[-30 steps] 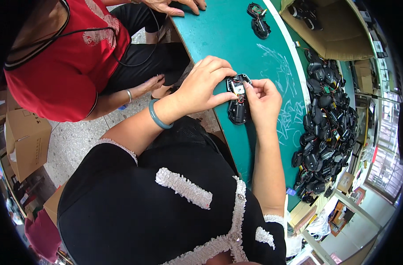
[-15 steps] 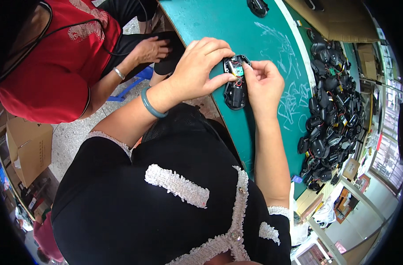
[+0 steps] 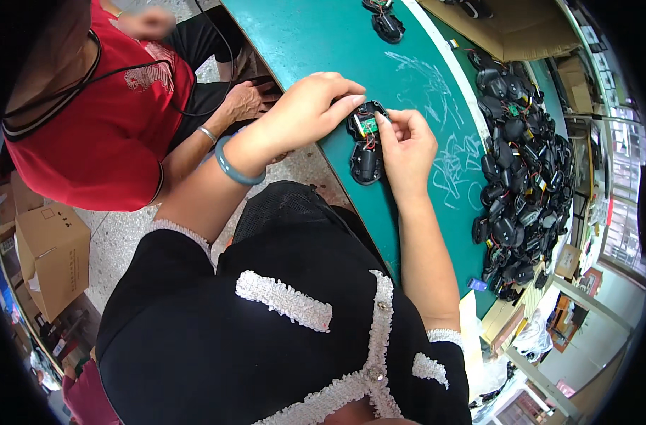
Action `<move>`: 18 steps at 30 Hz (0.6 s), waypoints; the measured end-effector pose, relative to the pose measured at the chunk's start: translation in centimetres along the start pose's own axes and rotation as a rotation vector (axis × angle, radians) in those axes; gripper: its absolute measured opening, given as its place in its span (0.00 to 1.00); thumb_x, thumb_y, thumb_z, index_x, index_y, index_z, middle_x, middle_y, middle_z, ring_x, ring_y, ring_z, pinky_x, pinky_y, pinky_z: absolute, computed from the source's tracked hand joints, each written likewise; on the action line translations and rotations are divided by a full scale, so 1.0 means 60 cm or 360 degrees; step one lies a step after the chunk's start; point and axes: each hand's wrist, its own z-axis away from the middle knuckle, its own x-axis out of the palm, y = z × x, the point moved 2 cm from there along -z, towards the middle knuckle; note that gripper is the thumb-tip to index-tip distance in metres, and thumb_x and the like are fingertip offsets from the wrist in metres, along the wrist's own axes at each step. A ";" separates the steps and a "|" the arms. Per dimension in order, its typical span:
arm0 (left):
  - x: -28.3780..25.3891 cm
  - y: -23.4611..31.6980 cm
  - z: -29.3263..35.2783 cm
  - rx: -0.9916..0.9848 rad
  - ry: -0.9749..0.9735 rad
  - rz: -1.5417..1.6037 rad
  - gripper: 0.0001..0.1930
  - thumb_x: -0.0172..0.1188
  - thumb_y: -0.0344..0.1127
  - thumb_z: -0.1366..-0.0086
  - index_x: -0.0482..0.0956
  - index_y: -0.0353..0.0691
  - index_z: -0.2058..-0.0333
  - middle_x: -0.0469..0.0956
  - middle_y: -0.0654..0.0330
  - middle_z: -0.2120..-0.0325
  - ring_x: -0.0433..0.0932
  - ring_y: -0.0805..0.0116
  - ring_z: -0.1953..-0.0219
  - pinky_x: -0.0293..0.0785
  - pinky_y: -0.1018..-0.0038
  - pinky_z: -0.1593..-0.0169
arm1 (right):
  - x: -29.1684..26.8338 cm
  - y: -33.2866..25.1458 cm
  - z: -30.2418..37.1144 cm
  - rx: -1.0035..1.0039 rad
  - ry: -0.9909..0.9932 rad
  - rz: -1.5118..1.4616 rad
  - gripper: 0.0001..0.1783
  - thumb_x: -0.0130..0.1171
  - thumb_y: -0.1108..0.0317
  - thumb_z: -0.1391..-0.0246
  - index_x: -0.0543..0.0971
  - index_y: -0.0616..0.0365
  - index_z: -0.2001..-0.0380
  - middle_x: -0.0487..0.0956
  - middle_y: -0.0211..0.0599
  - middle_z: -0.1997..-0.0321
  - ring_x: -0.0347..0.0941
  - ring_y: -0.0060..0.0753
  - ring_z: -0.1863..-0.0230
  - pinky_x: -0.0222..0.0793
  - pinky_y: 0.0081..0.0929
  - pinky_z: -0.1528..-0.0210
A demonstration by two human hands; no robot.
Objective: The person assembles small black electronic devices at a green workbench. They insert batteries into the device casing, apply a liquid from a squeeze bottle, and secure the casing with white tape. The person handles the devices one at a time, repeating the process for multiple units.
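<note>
An opened black plastic housing (image 3: 366,166) in two joined halves lies near the left edge of the green table (image 3: 316,42). Its far half holds a small green circuit board (image 3: 369,127) and a whitish strip; red wires cross to the near half. My left hand (image 3: 305,110) reaches over the far left end, thumb and fingers drawn together at its rim. On the other side, my right hand (image 3: 408,147) pinches the far half's right edge between thumb and curled fingers. The fingertips partly hide that rim.
A large heap of similar black housings with wires (image 3: 514,170) covers the table's right side. Another opened housing (image 3: 388,27) lies at the far edge, near a cardboard box (image 3: 510,32). On the left sits a co-worker in a red shirt (image 3: 89,142), close to my left arm.
My left thumb has come off the middle of the housing to its far left rim. My right hand keeps its pinch. The view has shifted, and one of the co-worker's hands now shows raised.
</note>
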 end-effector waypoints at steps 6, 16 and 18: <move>0.023 -0.016 -0.030 -0.0475 -0.0320 0.0390 0.13 0.61 0.35 0.37 0.81 0.30 0.61 0.82 0.56 0.72 0.78 0.73 0.68 0.74 0.75 0.62 | 0.005 0.011 0.009 -0.0090 0.0088 -0.0076 0.07 0.67 0.74 0.53 0.78 0.63 0.72 0.74 0.33 0.77 0.68 0.18 0.79 0.67 0.19 0.76; 0.016 -0.028 -0.026 -0.0649 -0.0424 0.0799 0.13 0.61 0.35 0.36 0.81 0.32 0.57 0.81 0.63 0.71 0.74 0.80 0.70 0.72 0.82 0.66 | 0.011 0.007 0.007 -0.0134 0.0128 -0.0002 0.07 0.66 0.74 0.52 0.77 0.63 0.73 0.74 0.32 0.77 0.69 0.20 0.80 0.67 0.20 0.76; 0.008 -0.030 -0.026 -0.0643 -0.0428 0.0978 0.13 0.61 0.35 0.36 0.81 0.32 0.57 0.81 0.64 0.71 0.74 0.80 0.71 0.71 0.82 0.67 | 0.010 0.006 0.005 -0.0114 0.0118 0.0003 0.07 0.66 0.74 0.52 0.77 0.62 0.73 0.74 0.32 0.78 0.68 0.20 0.80 0.67 0.20 0.76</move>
